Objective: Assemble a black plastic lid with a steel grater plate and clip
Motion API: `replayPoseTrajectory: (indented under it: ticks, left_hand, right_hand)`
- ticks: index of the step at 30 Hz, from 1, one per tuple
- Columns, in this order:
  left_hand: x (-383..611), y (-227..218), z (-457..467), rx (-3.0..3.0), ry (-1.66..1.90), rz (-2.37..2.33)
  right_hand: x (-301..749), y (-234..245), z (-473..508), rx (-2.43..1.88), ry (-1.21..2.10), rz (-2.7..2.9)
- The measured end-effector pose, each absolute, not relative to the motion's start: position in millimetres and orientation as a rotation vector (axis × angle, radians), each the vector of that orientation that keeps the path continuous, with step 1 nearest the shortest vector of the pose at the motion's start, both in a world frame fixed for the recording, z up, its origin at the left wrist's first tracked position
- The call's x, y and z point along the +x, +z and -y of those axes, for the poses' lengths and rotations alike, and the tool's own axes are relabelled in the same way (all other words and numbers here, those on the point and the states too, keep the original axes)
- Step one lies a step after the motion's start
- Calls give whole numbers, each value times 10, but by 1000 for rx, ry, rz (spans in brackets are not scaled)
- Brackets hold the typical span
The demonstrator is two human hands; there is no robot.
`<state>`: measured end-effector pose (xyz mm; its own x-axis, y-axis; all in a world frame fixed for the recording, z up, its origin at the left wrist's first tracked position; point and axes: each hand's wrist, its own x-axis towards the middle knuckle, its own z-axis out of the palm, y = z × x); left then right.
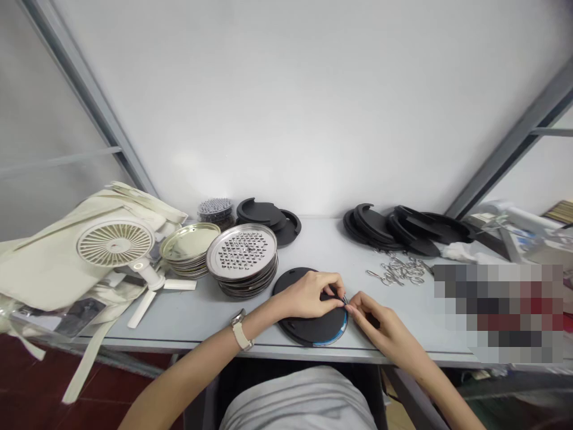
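Observation:
A round black disc [313, 328] lies at the table's front edge, with a strip of blue showing along its lower right rim. Over its top rests my left hand [316, 294], thumb and index finger pinched at the disc's right edge. My right hand [376, 322] comes in from the right, and its fingertips pinch at the same spot. Between both sets of fingertips is a small metal piece [345, 300], mostly covered by the fingers. Nearby on the right lies a loose pile of small metal hooks [400, 270].
Left of the disc are stacked round metal grater plates [242, 252], gold-coloured round plates [190, 242] and a spiky disc stack [215, 208]. Black rimmed discs [264, 213] lie at the back, with more black rimmed pieces [376, 224] rightward. A white fan [116, 243] and cream bags [45, 257] occupy the left.

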<state>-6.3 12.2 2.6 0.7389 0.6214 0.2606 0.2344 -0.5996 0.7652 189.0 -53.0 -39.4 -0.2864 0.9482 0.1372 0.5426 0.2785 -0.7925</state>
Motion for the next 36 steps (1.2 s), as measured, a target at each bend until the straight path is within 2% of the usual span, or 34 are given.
replayPoseTrajectory:
  ticks: [36]
  left_hand:
    - [-71, 4, -144, 2170, 645, -620]
  right_hand:
    - [1887, -402, 547, -1347, 821, 1975]
